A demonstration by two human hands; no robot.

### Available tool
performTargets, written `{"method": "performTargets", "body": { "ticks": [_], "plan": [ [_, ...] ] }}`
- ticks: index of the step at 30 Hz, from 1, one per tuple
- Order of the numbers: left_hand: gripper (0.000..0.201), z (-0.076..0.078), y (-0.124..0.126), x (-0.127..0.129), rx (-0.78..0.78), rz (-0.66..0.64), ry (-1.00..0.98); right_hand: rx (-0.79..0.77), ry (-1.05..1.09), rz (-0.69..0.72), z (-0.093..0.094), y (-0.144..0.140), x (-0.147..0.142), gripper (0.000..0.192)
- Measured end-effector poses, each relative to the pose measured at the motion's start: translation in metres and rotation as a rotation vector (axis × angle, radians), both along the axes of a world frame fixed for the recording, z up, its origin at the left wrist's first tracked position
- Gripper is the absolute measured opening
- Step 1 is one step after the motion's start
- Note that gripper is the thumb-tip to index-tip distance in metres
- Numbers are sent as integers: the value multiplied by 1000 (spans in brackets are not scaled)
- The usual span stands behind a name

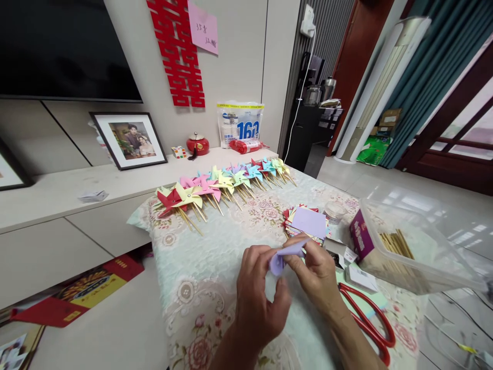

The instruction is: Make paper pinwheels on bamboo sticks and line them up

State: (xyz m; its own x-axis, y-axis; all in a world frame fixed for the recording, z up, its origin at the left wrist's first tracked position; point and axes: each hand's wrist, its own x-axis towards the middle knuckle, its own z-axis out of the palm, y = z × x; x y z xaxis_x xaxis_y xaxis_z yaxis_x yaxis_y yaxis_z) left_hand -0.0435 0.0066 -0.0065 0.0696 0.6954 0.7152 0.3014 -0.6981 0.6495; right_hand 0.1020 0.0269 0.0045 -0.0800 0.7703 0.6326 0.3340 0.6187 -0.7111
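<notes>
Living-room clutter surrounds my view: a dark television on the wall, a framed photo [130, 140] leaning on the long white shelf, and a red paper cut-out [177, 51] beside a pink note. Below me I see the tabletop [200, 277], covered by a floral cloth.

Both my hands meet near the middle of it. My left hand [256, 300] and right hand [314, 277] pinch a lilac paper piece [283, 255] between them, the fingers [265, 255] closed narrow on its folded edges. It is held just above the cloth, partly curled, so I cannot tell its exact shape.

Just behind the hands lies a stack of coloured paper squares [308, 222] with a lilac sheet on top. Further back, a row of finished paper pinwheels [223, 187] on wooden sticks stretches along the far edge. Red-handled scissors [365, 321] lie beside my right wrist. To the right a clear plastic box [416, 246] holds wooden sticks, with a purple carton [360, 239] touching its near end.
</notes>
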Motion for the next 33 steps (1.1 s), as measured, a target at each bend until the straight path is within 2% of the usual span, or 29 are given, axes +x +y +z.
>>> {"method": "performTargets", "body": {
  "ticks": [3,7,11,18,22,26,30,33],
  "plan": [
    [23,-4,2,3,-162,-31,-79,-7,-40,-36,-2,2,2,3],
    [17,-15,9,4,-502,-46,-338,30,-117,11,-1,2,1,5],
    [22,-18,15,2,-654,-112,-582,15,-154,66,3,1,3,10],
    [32,-2,17,3,-775,-124,-956,-33,-107,54,5,-2,9,32],
    [37,0,18,2,-801,-184,-1120,-139,-55,-172,4,-19,20,23],
    [33,-1,18,0,-837,-250,-1135,-132,-349,-372,-9,-54,48,18],
    [29,-2,17,-1,-841,-286,-1072,-142,-677,-471,-35,-88,79,20],
    [25,-1,16,-3,-822,-328,-1007,-104,-804,-502,-50,-104,93,22]
  ]
}}
